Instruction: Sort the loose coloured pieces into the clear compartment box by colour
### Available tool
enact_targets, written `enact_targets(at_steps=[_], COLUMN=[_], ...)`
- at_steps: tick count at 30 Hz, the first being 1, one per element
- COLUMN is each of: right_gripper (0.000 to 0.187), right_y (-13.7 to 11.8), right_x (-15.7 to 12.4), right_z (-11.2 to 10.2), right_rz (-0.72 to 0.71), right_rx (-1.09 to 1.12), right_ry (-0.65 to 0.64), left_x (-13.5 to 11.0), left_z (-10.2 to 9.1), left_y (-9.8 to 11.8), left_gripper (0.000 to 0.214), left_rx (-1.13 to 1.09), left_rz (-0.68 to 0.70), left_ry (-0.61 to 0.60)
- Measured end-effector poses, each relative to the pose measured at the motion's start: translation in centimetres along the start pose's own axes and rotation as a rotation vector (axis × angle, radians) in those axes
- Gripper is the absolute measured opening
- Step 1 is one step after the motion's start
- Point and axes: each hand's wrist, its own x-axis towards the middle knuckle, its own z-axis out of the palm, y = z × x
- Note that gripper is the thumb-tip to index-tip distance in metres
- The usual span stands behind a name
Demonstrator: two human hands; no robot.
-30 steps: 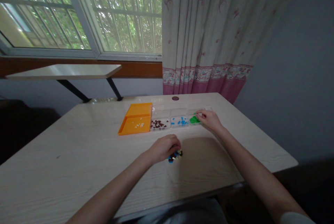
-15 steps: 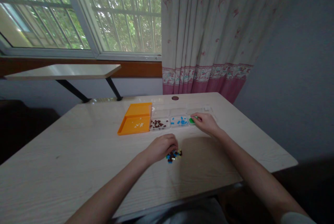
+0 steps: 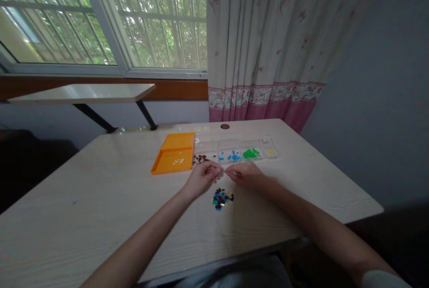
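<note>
My left hand (image 3: 205,176) and my right hand (image 3: 244,174) nearly meet above the table, fingertips close together. Both are closed in a pinch; whatever they hold is too small to make out. Just below them lies a pile of small mixed pieces (image 3: 221,198) in blue, black, brown, yellow and green. Behind the hands, clear compartments hold brown pieces (image 3: 201,158), blue pieces (image 3: 234,156), green pieces (image 3: 251,153) and yellow pieces (image 3: 270,152). My left hand hides part of the brown compartment's front edge.
An open orange case (image 3: 164,167) with several white pieces (image 3: 177,161) in it stands left of the compartments. Clear lids stand open behind them. A raised shelf (image 3: 83,93) is at the table's back left, and a round cable hole (image 3: 225,126) is near the back edge.
My right hand has come back from the green compartment towards the left one, uncovering the green and yellow pieces. My left hand has lifted off the pile and moved slightly away from me.
</note>
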Motion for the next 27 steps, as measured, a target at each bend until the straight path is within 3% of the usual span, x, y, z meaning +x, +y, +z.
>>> enact_targets(at_steps=[8,15,20,27], right_gripper=[0.019,0.018,0.019,0.022], right_y=[-0.2,-0.4,0.1,0.7], right_x=[0.1,0.1,0.1,0.0], right_z=[0.5,0.7,0.3,-2.0], right_rz=[-0.024,-0.084,-0.075,-0.013], right_rx=[0.002,0.002,-0.023,-0.070], right_ry=[0.125,0.187,0.271,0.510], left_x=[0.1,-0.2,-0.7,-1.8], left_z=[0.2,0.5,0.5,0.7], left_y=[0.1,0.5,1.3,2.7], left_gripper=[0.035,0.029,0.022,0.014], left_rx=[-0.099,-0.045,0.260,0.828], left_rz=[-0.020,0.001,0.082,0.233], left_ry=[-0.022,-0.036,-0.033,-0.239])
